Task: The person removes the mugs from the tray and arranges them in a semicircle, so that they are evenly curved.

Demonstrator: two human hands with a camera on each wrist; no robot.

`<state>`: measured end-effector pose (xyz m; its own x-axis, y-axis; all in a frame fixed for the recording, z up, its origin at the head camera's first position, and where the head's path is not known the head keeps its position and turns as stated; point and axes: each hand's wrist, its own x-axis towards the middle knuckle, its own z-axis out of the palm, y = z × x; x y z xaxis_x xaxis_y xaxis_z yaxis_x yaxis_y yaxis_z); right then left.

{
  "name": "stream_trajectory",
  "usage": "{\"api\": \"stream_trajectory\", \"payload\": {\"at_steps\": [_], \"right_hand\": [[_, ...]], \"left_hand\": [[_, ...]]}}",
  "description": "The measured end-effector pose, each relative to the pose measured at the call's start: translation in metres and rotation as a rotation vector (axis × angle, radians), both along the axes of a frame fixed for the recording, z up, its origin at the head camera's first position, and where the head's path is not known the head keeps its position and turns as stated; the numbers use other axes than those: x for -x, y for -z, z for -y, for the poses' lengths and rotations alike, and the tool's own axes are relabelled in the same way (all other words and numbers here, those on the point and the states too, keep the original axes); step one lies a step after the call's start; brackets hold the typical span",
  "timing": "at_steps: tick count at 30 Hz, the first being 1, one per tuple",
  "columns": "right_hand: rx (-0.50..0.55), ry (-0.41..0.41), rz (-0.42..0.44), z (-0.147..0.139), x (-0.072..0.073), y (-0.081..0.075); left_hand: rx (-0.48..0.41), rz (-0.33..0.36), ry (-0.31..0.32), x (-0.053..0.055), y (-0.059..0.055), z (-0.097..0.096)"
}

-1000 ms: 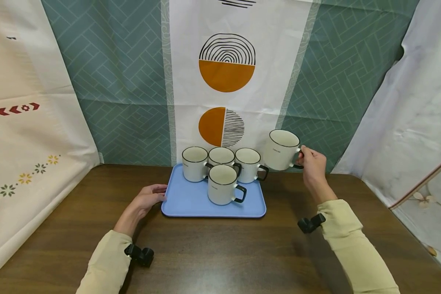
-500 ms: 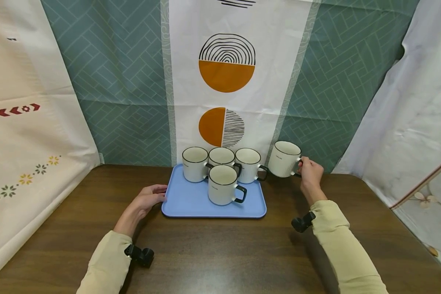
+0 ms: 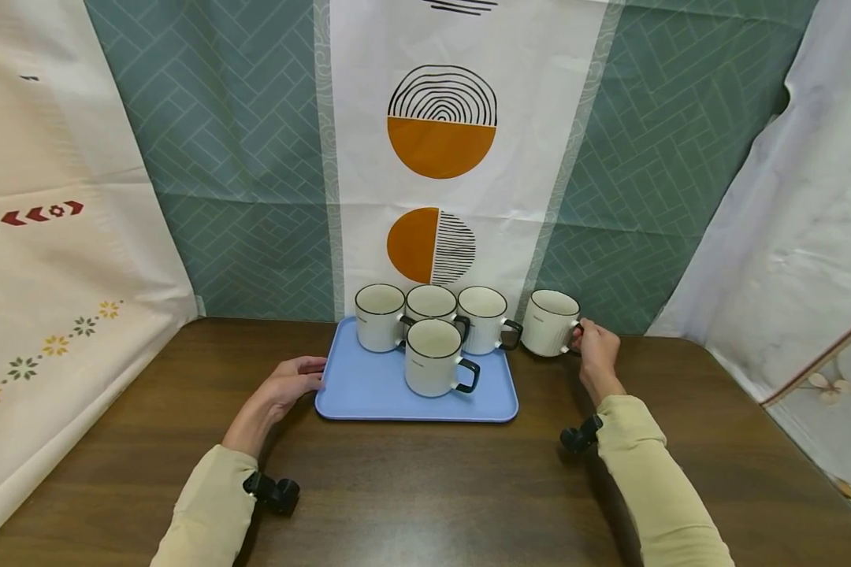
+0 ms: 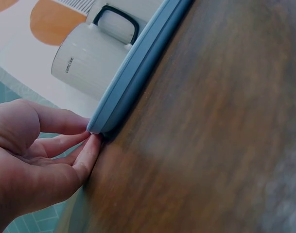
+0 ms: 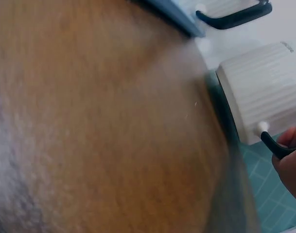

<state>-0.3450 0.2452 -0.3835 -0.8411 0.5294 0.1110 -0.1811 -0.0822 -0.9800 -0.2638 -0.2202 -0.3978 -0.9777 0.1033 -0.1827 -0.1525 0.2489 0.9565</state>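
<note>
In the head view, a blue tray (image 3: 369, 402) bears several white mugs with dark rims and black handles. Three form a back row: the left mug (image 3: 379, 331), the middle mug (image 3: 431, 299) and the right mug (image 3: 481, 331); a front mug (image 3: 431, 370) partly covers the middle one. My left hand (image 3: 291, 386) pinches the tray's left edge; the left wrist view shows thumb and fingers (image 4: 92, 153) at its corner. Right of the tray, my right hand (image 3: 597, 353) grips the handle (image 5: 276, 148) of another upright mug (image 3: 549, 327). Whether its base touches the table cannot be told.
The brown wooden table (image 3: 425, 488) extends in front of the tray and to both sides. A green and white patterned curtain (image 3: 255, 197) hangs close behind the mugs. Pale cloths hang at the left (image 3: 78, 276) and right (image 3: 787, 276).
My right hand has lowered the gripped mug from above the table to beside the tray's back right corner. The left hand, tray and mugs on it have kept their places.
</note>
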Motion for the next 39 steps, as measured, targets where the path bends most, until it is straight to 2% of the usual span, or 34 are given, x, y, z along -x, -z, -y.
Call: {"api": "stream_trajectory", "payload": {"at_steps": [5,13,17,21,25,28,31,34,36,39], "right_hand": [[-0.009,-0.034,0.027,-0.008,-0.001,0.004],[-0.059,-0.213,0.055,-0.015,-0.004,0.002],[-0.078,-0.250,0.060,-0.014,-0.003,0.002],[-0.184,-0.267,0.123,-0.016,-0.002,0.001],[-0.344,-0.286,0.251,-0.021,-0.005,-0.003],[-0.408,-0.239,0.285,-0.024,-0.010,-0.007],[-0.375,-0.149,0.237,-0.023,-0.013,-0.017],[-0.335,-0.069,0.162,-0.019,-0.016,-0.034],[-0.327,-0.063,0.121,-0.016,-0.019,-0.046],[-0.376,-0.142,0.073,-0.007,-0.024,-0.061]], "left_hand": [[0.005,0.007,-0.003,0.003,0.002,-0.001],[0.007,0.004,-0.008,0.003,-0.002,0.000],[0.004,-0.001,-0.007,0.002,-0.003,0.001],[0.003,-0.008,-0.006,0.002,-0.003,0.002],[0.003,-0.004,-0.011,0.002,-0.002,0.002],[0.001,0.004,-0.008,0.002,0.000,0.001],[0.001,0.017,-0.007,0.002,0.001,0.001],[0.005,0.023,-0.009,0.002,0.001,0.000],[0.007,0.024,-0.008,0.002,0.001,0.000],[0.010,0.020,-0.007,0.002,0.001,0.000]]}}
